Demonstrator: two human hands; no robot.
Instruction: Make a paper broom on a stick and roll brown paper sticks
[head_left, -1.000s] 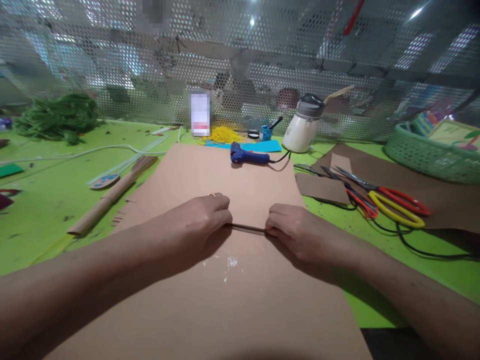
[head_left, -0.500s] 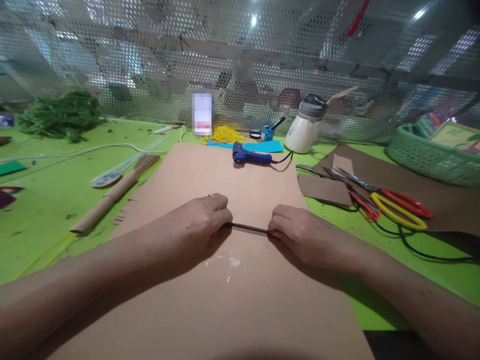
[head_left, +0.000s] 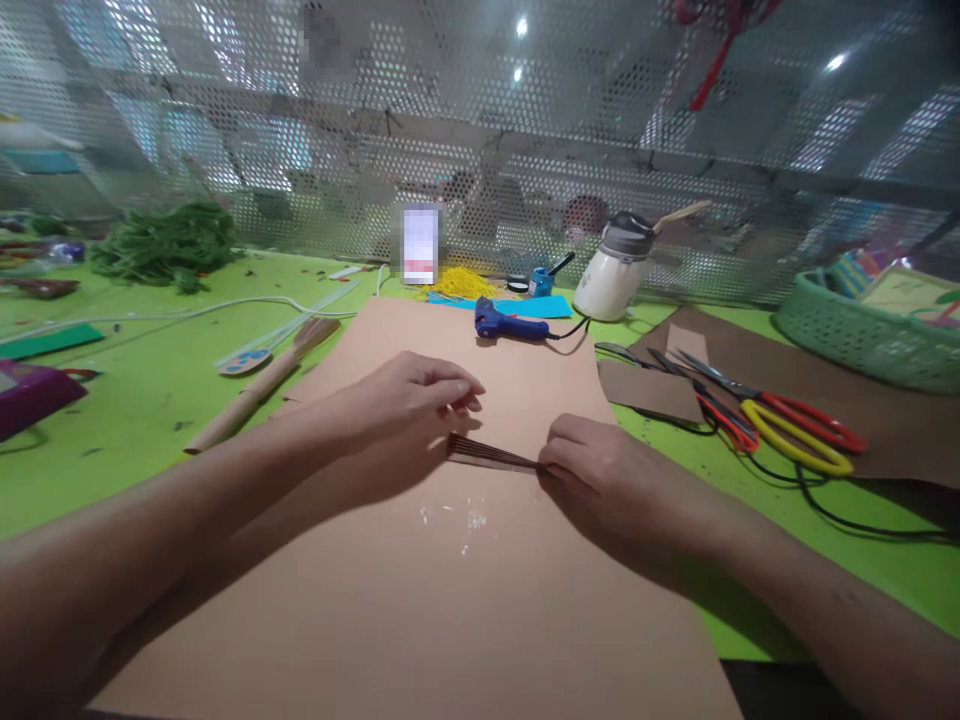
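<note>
Pinched at its right end by my right hand (head_left: 596, 458) is a narrow, accordion-pleated strip of brown paper (head_left: 486, 453). Its left end fans apart slightly, showing several thin folds. My left hand (head_left: 424, 388) hovers just above and left of that loose end, open, its fingers loosely bent and holding nothing. Under both hands lies a large tan paper sheet (head_left: 420, 620), with shiny clear specks (head_left: 475, 520) on it, probably dried glue. At the sheet's far edge rests a blue hot glue gun (head_left: 514, 325). My right fingertips hide the strip's right tip.
Scissors with red and yellow handles (head_left: 795, 437) and brown card (head_left: 652, 390) lie at right, near a green basket (head_left: 862, 335). Behind stand a white bottle (head_left: 611, 280) and a small blue jar (head_left: 541, 283). A rolled paper stem (head_left: 262, 390) lies left.
My left hand has let go of the pleated strip's left end and lifted up; that end has fanned open. My right hand still pinches the other end. The view has shifted slightly.
</note>
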